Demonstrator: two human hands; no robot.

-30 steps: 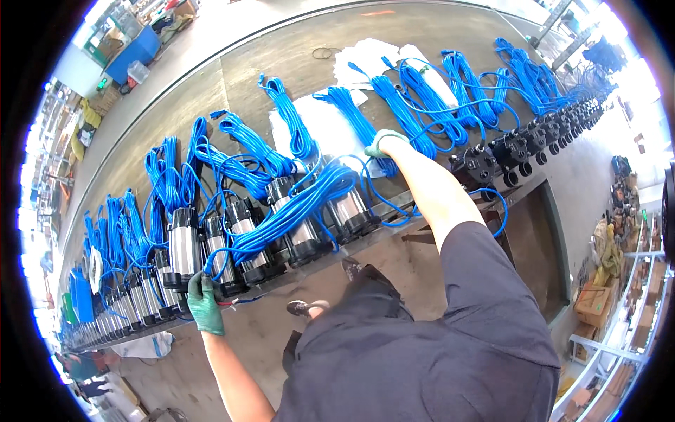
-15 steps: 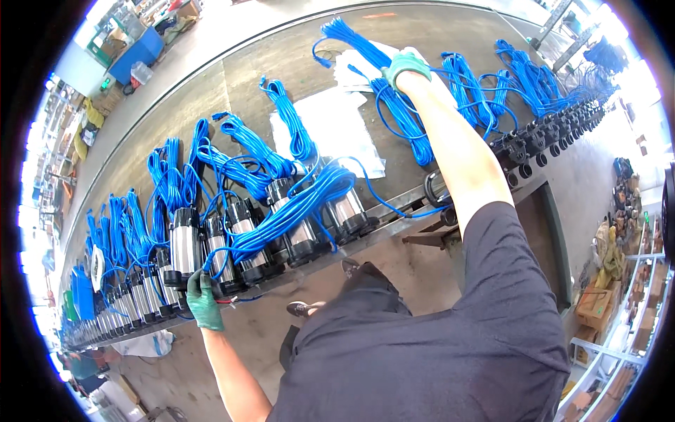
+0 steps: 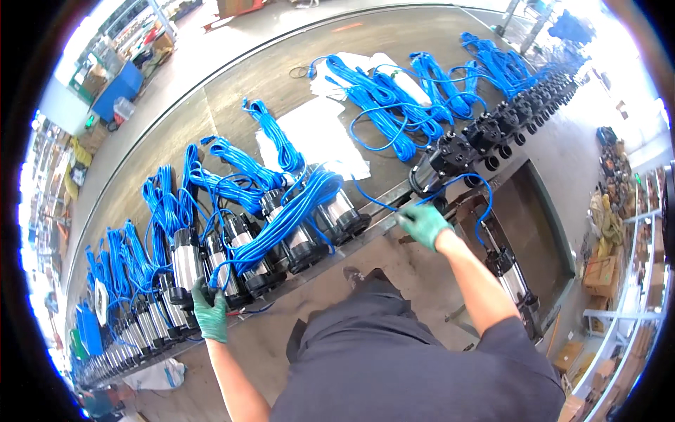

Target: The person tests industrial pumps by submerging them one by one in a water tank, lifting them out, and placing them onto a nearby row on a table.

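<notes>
My left hand (image 3: pixel 210 314), in a green glove, is closed on the lower end of a thick blue cable bundle (image 3: pixel 292 218) at the near bench edge. It is beside the base of a silver-and-black pump (image 3: pixel 185 261). My right hand (image 3: pixel 425 224), also gloved in green, has its fingers curled at the bench edge round a single blue cable (image 3: pixel 376 200). This strand runs from the pumps at the left to the hand, and a blue loop (image 3: pixel 486 200) hangs beyond it. A black pump end (image 3: pixel 450 160) lies just above my right hand.
Upright pumps line the bench's near edge at left, coiled blue cables behind them. More coils (image 3: pixel 383 116) and a row of black pump ends (image 3: pixel 524 112) lie at right. White sheets (image 3: pixel 323 133) rest on the bench. Below at right, another pump (image 3: pixel 513 278) lies in a metal frame.
My right hand has come back from the far cable coils to the near bench edge. The coil it held now lies on the bench. My left hand stays by the pump base.
</notes>
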